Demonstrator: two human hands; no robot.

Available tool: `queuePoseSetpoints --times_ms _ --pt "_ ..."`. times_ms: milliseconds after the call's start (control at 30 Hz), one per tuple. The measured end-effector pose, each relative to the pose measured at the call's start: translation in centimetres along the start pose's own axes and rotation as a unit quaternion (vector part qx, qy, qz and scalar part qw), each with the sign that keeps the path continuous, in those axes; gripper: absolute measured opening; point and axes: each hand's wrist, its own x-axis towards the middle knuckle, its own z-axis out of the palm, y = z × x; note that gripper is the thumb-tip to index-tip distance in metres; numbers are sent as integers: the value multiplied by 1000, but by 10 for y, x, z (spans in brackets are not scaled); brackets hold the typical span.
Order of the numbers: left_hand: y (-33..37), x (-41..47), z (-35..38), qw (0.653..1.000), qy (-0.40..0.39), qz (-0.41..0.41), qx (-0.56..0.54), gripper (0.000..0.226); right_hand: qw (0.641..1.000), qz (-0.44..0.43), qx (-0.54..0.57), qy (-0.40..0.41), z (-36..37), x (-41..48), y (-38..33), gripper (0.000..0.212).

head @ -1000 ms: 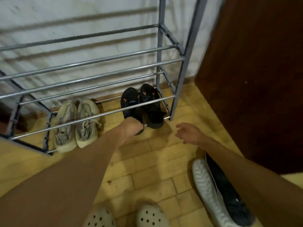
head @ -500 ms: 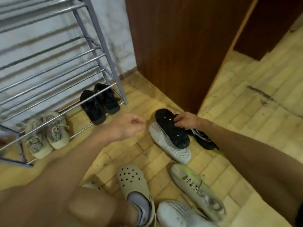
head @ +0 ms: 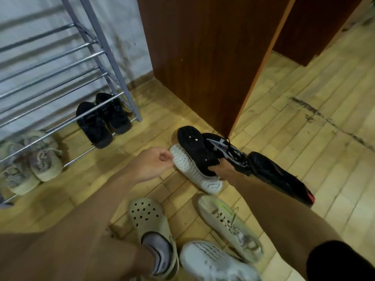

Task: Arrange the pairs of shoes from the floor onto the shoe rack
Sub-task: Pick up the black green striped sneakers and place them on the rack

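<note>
My right hand (head: pixel 222 169) grips the black shoe (head: pixel 197 151) to lift it; my left hand (head: pixel 151 165) is loosely curled, empty.

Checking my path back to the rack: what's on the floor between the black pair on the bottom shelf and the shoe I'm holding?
Head view: bare wood floor only, between the black pair and the white-soled shoe in the right hand.

Dim warm indoor light, soft shadows, motion blur, wide-angle bending at edges
</note>
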Motion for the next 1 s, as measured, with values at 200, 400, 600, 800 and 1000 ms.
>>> queuePoseSetpoints --times_ms 200,400,600,800,1000 --pt "0 7 -2 1000 -20 8 7 28 998 48 38 -2 7 14 -1 55" --pt "11 5 6 999 -41 8 5 29 998 -9 61 -10 3 7 -4 58" --pt "23 -4 22 998 -46 24 23 30 921 -269 -233 158 6 -21 -14 55" --pt "-14 -14 23 995 -41 -73 58 41 852 -312 -419 -33 23 -30 12 41" --pt "-38 -16 21 989 -37 -136 43 39 895 -280 -348 -8 8 -7 -7 35"
